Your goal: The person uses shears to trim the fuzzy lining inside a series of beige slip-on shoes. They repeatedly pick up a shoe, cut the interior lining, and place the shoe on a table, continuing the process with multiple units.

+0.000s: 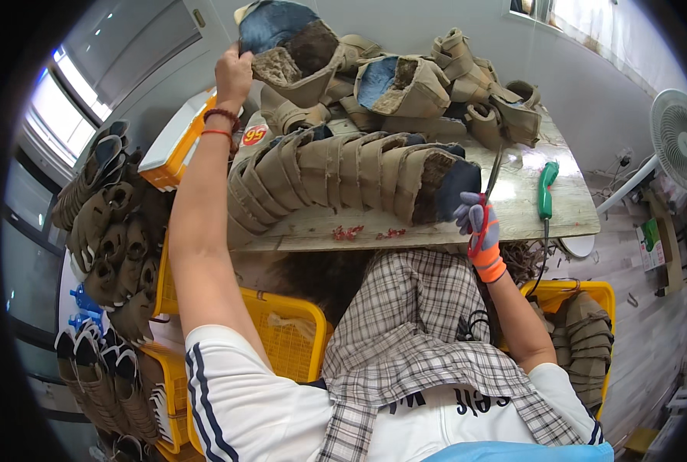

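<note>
My left hand grips a boot piece; my gloved right hand clutches scissors, which could snag nearby fabric.

The boot uppers lying in a row look like matt tan suede, rough and fleecy at the cut edges, with dark blue cloth patches. The counter is pale, worn wood, dull and scuffed. The right hand wears a knitted cloth glove, grey and orange. The scissors seem to have dull metal blades. The crates are glossy yellow plastic mesh.
</note>
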Demonstrator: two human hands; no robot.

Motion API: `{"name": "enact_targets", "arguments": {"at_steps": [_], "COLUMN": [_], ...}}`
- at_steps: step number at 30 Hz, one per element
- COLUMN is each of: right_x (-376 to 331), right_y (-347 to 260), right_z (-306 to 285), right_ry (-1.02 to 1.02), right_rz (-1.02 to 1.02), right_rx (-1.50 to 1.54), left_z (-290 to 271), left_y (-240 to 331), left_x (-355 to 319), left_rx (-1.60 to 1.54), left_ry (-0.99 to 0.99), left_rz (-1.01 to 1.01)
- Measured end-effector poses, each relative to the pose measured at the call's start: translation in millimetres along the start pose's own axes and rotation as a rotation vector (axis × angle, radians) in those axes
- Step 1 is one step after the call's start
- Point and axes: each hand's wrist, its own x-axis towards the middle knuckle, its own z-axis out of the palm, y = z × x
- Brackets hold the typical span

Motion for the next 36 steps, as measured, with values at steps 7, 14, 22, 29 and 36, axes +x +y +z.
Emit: {"name": "enact_targets", "arguments": {"at_steps": [7, 14, 22, 29, 36], "right_x": [-22.9, -118.0, -145.2, -139.7, -99.8], "right_y": [-82.5, 15.2, 32.4, 14.8, 5.2], "right_z": [59.3, 64.0, 43.8, 59.2, 60.0], "right_ry": [-0.249, -0.557, -0.582, -0.715, -0.794], "right_rz": [-0.148, 0.297, 0.321, 0.191, -0.271], "right_rx": [-0.002, -0.844, -1.003, -1.074, -1.318], "left_z": [-54.1, -9.7, -97.2, -78.1, -81.9], "left_y": [103.8, 83.9, 106.8, 121.6, 106.4], "left_x": [-94.1, -346.6, -467.5, -543.2, -530.5], "left_rx": [-0.606, -0.869, -1.179, -1.119, -1.274], "left_ry": [-1.106, -1.548, -0.683, -0.040, -0.120], "left_rz": [0.004, -0.908, -1.439, -1.548, -1.719]}}
